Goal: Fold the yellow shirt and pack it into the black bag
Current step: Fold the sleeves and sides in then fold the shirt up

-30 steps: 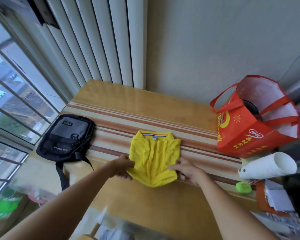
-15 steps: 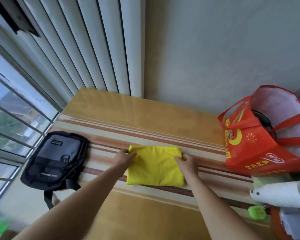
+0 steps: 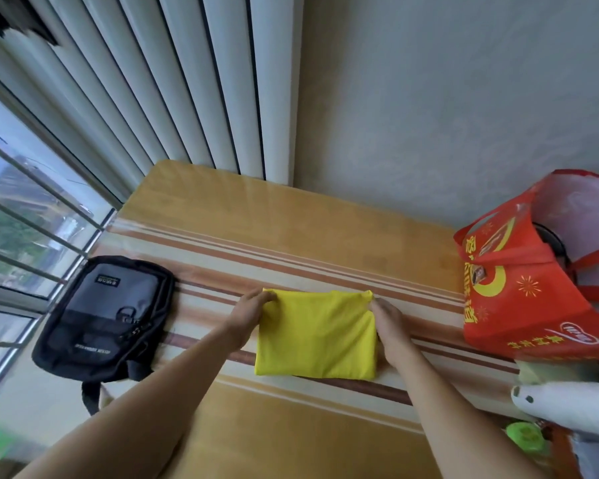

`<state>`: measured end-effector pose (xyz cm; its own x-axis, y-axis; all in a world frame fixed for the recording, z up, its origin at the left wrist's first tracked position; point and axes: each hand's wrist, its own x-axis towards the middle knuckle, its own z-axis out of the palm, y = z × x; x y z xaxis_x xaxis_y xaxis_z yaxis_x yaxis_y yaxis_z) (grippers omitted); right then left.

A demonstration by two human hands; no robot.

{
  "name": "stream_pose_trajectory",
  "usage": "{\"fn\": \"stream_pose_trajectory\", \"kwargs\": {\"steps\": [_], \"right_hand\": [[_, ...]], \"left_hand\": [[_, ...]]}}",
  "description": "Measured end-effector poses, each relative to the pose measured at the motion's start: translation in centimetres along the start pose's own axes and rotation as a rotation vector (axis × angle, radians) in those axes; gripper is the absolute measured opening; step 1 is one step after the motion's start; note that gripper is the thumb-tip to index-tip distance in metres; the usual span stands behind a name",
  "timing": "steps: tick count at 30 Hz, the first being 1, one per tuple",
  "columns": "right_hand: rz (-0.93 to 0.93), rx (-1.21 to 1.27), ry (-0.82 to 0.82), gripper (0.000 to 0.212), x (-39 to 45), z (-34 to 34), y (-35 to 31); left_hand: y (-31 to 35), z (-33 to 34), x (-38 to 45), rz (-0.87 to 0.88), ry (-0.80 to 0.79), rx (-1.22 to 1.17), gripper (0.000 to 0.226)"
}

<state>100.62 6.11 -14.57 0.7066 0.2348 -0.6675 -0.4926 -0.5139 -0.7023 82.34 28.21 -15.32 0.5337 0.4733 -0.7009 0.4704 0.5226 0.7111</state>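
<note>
The yellow shirt lies folded into a flat square on the striped wooden table. My left hand pinches its far left corner. My right hand pinches the far right corner. Both hands rest along the shirt's side edges. The black bag, with a grey front panel, lies flat at the table's left end, about a hand's width from the shirt. Its zips look closed and its strap trails toward the near edge.
A red shopping bag stands open at the table's right end. In front of it lie a white roll and a green lid. Barred window at left, white slatted panels and a grey wall behind the table.
The shirt's lower half was folded up over the collar a second ago, making the square. Since half a second ago my hands hold its far corners with little further motion.
</note>
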Motion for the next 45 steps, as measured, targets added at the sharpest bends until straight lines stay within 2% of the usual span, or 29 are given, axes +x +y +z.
{"fn": "stream_pose_trajectory", "kwargs": {"steps": [2, 3, 5, 7, 9, 10, 12, 14, 16, 18, 19, 20, 22, 24, 26, 28, 30, 32, 36, 40, 45], "right_hand": [[-0.096, -0.327, 0.161, 0.005, 0.3, 0.7, 0.4], [-0.106, -0.434, 0.259, 0.009, 0.2, 1.1, 0.6], [-0.085, -0.534, 0.392, 0.031, -0.4, 1.8, 0.7], [-0.001, -0.567, 0.395, 0.057, -1.2, 2.4, 0.4], [0.067, -0.551, 0.323, 0.070, -1.3, 2.6, 0.7], [0.093, -0.526, 0.273, 0.070, -1.3, 2.6, 0.8], [0.058, -0.434, 0.149, 0.049, -1.4, 2.4, 0.8], [-0.058, -0.323, 0.063, 0.027, -1.8, 2.0, 0.8], [-0.128, -0.182, 0.022, 0.019, -2.2, 1.6, 0.7], [-0.093, -0.068, -0.047, 0.014, -2.1, 1.6, 0.5], [-0.087, -0.101, -0.032, 0.013, -1.8, 1.7, 0.5], [-0.107, -0.237, 0.059, 0.014, -1.5, 2.0, 0.5], [-0.182, -0.548, 0.332, 0.026, -1.3, 2.7, 1.0], [-0.369, -0.683, 0.470, 0.032, -1.7, 3.4, 1.6], [-0.654, -0.840, 0.464, 0.036, -1.8, 4.0, 2.7], [-0.829, -0.974, 0.361, 0.040, -1.5, 4.7, 3.7], [-0.819, -1.057, 0.239, 0.044, -1.4, 5.4, 4.4], [-0.759, -1.115, 0.202, 0.047, -1.2, 6.0, 5.2], [-0.726, -1.232, 0.160, 0.056, -1.3, 6.0, 6.6], [-0.682, -1.283, 0.104, 0.060, -1.2, 5.8, 7.6], [-0.628, -1.280, 0.181, 0.064, -1.9, 7.4, 6.0]], "left_hand": [[-0.4, 0.1, 0.8, 0.120, 0.129, 0.295, 0.024], [-0.5, 0.3, 0.9, 0.136, 0.205, 0.445, 0.031], [-0.8, 0.7, 0.7, 0.085, 0.361, 0.641, 0.042], [-0.9, 1.2, -0.1, -0.020, 0.405, 0.724, 0.049], [-1.0, 1.2, -0.8, -0.103, 0.298, 0.696, 0.055], [-1.2, 1.1, -0.9, -0.118, 0.226, 0.634, 0.053], [-1.3, 0.7, -1.4, -0.128, 0.065, 0.449, 0.044], [-0.9, 0.3, -2.3, -0.103, -0.066, 0.335, 0.043], [-0.4, -0.4, -2.9, -0.081, -0.136, 0.225, 0.041], [0.1, -1.0, -3.0, -0.070, -0.180, 0.108, 0.039], [0.2, -1.2, -2.8, -0.052, -0.172, 0.098, 0.042], [0.3, -1.4, -2.3, -0.041, -0.139, 0.108, 0.048], [0.2, -1.5, -1.4, -0.024, -0.042, 0.106, 0.059], [-0.3, -1.3, -0.7, 0.013, 0.027, 0.098, 0.059], [-0.7, -0.7, -0.6, 0.097, 0.094, 0.239, 0.056], [-1.1, 0.0, -0.9, 0.290, 0.217, 0.495, 0.059], [-1.6, 0.6, -1.3, 0.587, 0.327, 0.822, 0.065], [-2.3, 1.2, -1.2, 0.720, 0.320, 1.124, 0.066], [-5.4, 0.0, 0.0, 0.652, 0.132, 1.441, 0.064], [-6.6, -0.9, 0.5, 0.636, 0.141, 1.529, 0.064], [-5.9, 0.1, 0.1, 0.638, 0.193, 1.536, 0.064]]}}
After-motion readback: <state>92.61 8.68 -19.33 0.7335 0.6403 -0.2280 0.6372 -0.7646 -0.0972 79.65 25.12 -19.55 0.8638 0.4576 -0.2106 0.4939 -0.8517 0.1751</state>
